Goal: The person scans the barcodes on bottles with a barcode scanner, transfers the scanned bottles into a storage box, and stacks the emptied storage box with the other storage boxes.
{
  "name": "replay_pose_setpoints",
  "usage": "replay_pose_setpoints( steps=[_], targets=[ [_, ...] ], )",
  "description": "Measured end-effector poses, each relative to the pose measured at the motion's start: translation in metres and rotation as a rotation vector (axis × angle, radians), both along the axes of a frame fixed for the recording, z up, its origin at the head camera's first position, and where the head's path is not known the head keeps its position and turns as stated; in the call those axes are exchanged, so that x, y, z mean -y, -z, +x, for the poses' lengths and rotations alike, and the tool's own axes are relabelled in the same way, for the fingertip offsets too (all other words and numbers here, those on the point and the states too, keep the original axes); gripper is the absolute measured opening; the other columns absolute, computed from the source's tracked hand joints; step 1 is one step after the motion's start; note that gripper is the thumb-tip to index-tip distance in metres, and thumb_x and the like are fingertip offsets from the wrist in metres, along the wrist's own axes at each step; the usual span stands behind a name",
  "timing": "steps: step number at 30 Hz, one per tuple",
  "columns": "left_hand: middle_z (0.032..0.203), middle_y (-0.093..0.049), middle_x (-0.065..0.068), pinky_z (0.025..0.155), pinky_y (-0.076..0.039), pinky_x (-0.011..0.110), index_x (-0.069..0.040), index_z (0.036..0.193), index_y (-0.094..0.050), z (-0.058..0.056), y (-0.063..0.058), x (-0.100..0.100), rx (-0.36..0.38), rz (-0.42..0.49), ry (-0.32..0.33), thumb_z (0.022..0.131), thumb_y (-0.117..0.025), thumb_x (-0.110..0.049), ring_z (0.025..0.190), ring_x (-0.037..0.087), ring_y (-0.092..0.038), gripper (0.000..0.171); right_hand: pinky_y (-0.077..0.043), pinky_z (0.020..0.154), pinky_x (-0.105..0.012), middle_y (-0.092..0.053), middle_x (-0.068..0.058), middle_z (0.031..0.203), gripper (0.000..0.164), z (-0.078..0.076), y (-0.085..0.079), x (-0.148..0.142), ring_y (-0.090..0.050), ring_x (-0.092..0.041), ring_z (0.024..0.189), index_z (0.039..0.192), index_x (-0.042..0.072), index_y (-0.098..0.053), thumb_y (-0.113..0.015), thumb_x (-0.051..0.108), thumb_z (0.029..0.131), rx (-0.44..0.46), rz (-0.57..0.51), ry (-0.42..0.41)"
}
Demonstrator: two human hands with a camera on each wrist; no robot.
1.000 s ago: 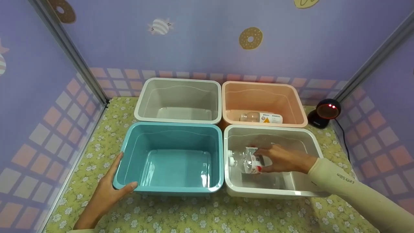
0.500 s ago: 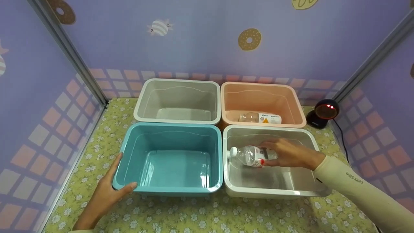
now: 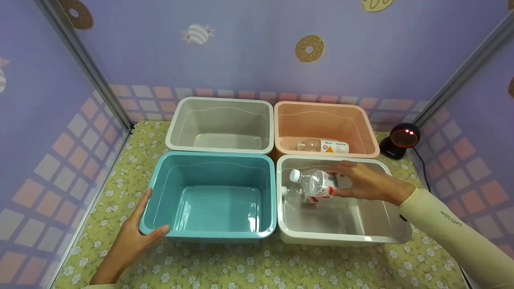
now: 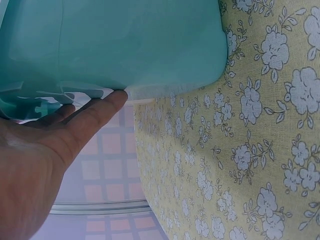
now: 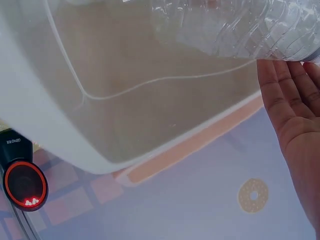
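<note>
My right hand (image 3: 361, 182) grips a clear plastic bottle (image 3: 317, 184) with a white cap and a red-and-white label, above the floor of the front-right off-white bin (image 3: 385, 224). The bottle's cap points left and tilts up. Below it, partly hidden, lies another clear bottle (image 3: 295, 193) with a white cap. In the right wrist view, the ribbed bottle (image 5: 240, 27) crosses the top, with my fingers (image 5: 280, 92) at its side. My left hand (image 3: 130, 237) spans the near left corner of the blue bin (image 3: 209, 235), fingers straight along its outer side, thumb at the front rim.
Behind stand a grey bin (image 3: 221, 150) on the left and an orange bin (image 3: 327, 154) on the right, holding a labelled bottle (image 3: 335, 147). A black scanner (image 3: 401, 140) with red lights stands at the right, its cable (image 3: 423, 170) trailing forward. Walls enclose the table on three sides.
My right hand has risen and shifted to the right with a bottle, which now tilts cap-up, exposing another bottle below it. My left hand has stayed at the blue bin.
</note>
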State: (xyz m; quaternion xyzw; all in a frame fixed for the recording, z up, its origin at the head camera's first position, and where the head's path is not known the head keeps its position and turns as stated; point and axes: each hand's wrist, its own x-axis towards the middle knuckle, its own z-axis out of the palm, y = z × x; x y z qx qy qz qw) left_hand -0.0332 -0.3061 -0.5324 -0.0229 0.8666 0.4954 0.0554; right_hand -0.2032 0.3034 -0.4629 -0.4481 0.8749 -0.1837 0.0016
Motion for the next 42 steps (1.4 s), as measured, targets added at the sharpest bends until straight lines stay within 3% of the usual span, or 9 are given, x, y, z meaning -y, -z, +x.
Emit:
replay_pose_setpoints(
  steps=[6,14,24,32,39,42],
  targets=[
    [0.183,-0.003,0.023,0.110,-0.031,0.090,-0.042,0.178,0.001,-0.001,-0.001,0.000,-0.002,-0.001,0.004,0.104,-0.079,-0.030,0.158,0.068,-0.017,0.109,-0.063,0.082,-0.046,-0.075,-0.009,0.120,0.058,-0.001,-0.011,-0.004,-0.071,-0.020,0.097,0.142,0.003,-0.073,-0.094,0.017,0.090,0.015,-0.003,0.033],
    [0.183,-0.003,0.025,0.109,-0.037,0.088,-0.041,0.178,0.001,0.000,-0.001,0.000,0.002,0.016,0.002,0.105,-0.079,-0.030,0.157,0.068,-0.021,0.109,-0.064,0.084,-0.048,-0.078,-0.009,0.117,0.045,-0.004,-0.022,-0.008,-0.075,-0.025,0.100,0.125,0.001,-0.078,-0.096,0.012,0.085,-0.074,-0.067,0.035],
    [0.182,-0.006,0.027,0.109,-0.042,0.083,-0.039,0.179,0.000,0.000,-0.001,-0.002,-0.022,0.030,0.002,0.105,-0.078,-0.026,0.155,0.068,-0.027,0.108,-0.066,0.084,-0.054,-0.075,-0.022,0.128,0.054,-0.003,-0.037,-0.018,-0.078,-0.036,0.103,0.132,0.000,-0.075,-0.097,0.017,0.086,-0.089,-0.042,0.128],
    [0.182,-0.006,0.027,0.109,-0.043,0.083,-0.038,0.179,0.001,0.000,0.000,-0.001,-0.007,0.034,0.000,0.105,-0.079,-0.028,0.155,0.068,-0.026,0.109,-0.067,0.078,-0.048,-0.076,-0.015,0.125,0.056,-0.006,-0.047,-0.030,-0.079,-0.029,0.098,0.133,0.000,-0.075,-0.098,0.011,0.084,-0.133,-0.087,0.133],
    [0.181,-0.007,0.029,0.107,-0.048,0.078,-0.037,0.179,0.000,0.000,0.000,0.000,0.013,0.022,-0.013,0.104,-0.079,-0.031,0.152,0.068,-0.032,0.109,-0.067,0.075,-0.052,-0.076,-0.018,0.126,0.055,-0.005,-0.054,-0.039,-0.080,-0.032,0.096,0.131,-0.003,-0.075,-0.098,0.007,0.082,-0.142,-0.112,0.146],
    [0.181,-0.008,0.029,0.107,-0.049,0.077,-0.038,0.179,0.000,0.000,0.001,-0.001,0.010,0.023,-0.014,0.104,-0.079,-0.031,0.151,0.068,-0.033,0.109,-0.068,0.075,-0.047,-0.077,-0.019,0.126,0.056,-0.005,-0.055,-0.042,-0.079,-0.031,0.095,0.130,-0.003,-0.076,-0.099,0.005,0.080,-0.161,-0.126,0.148]
  ],
)
